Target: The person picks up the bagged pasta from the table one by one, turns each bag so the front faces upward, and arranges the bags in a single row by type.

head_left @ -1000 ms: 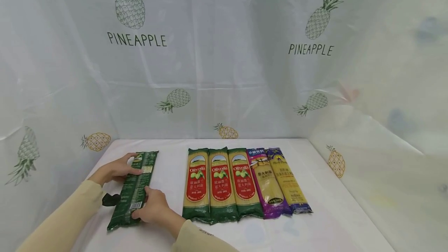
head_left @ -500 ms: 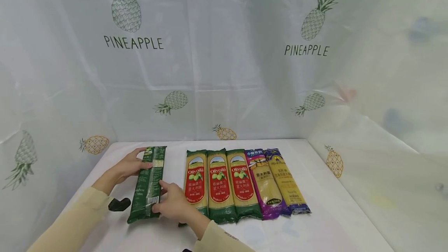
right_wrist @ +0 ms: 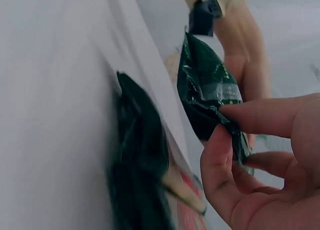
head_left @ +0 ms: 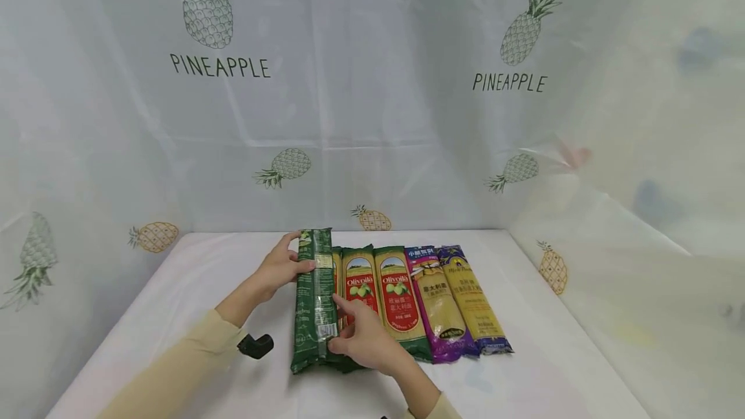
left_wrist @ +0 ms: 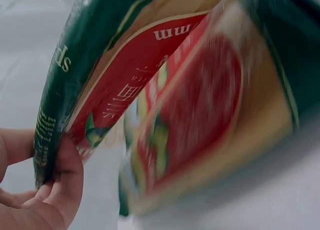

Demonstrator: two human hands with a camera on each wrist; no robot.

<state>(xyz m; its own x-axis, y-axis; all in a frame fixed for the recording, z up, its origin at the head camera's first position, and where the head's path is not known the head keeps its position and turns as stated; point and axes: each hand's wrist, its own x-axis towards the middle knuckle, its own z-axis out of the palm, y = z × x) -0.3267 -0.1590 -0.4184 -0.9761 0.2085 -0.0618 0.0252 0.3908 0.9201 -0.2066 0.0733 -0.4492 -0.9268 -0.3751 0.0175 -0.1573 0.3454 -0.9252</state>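
Between both hands is a green spaghetti pack [head_left: 313,315], its printed back with the barcode facing up. My left hand [head_left: 282,266] grips its far left edge, thumb on top. My right hand [head_left: 367,339] pinches the near right edge, thumb and fingers on the green wrapper [right_wrist: 207,84] in the right wrist view. The pack overlaps the leftmost Olivoilà spaghetti pack [head_left: 337,270], hiding most of it. In the left wrist view the raised pack's red front label [left_wrist: 117,82] slants over another pack [left_wrist: 195,109] lying below, blurred.
Further right in the row lie two more Olivoilà packs, the middle one [head_left: 361,277] and the right one [head_left: 401,302]. Beside them are a purple spaghetti pack [head_left: 443,309] and a yellow-and-blue one [head_left: 476,299]. A pineapple-print curtain [head_left: 372,96] stands behind the white table [head_left: 145,335].
Both hands have lifted the green spaghetti pack from the table's left side and carried it right, over the leftmost pack of the row. It also stands more upright in view.
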